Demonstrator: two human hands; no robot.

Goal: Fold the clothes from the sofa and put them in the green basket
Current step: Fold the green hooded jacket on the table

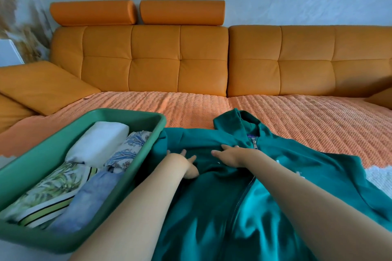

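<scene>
Left hand (186, 164) and right hand (231, 154) press flat, fingers spread, on the teal zip-up hooded jacket (212, 218), just right of the green plastic basket (124, 111).

Teal zip hoodie (212, 218) lies front-up on sofa (154, 61) seat, hood far. Green basket (118, 112) just left, holding four folded clothes (97, 144).

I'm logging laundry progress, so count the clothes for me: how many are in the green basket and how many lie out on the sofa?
In the green basket: 4 (white piece, blue floral piece, leaf-print piece, pale blue piece)
On the sofa: 1 (teal zip hoodie)
Total: 5
</scene>
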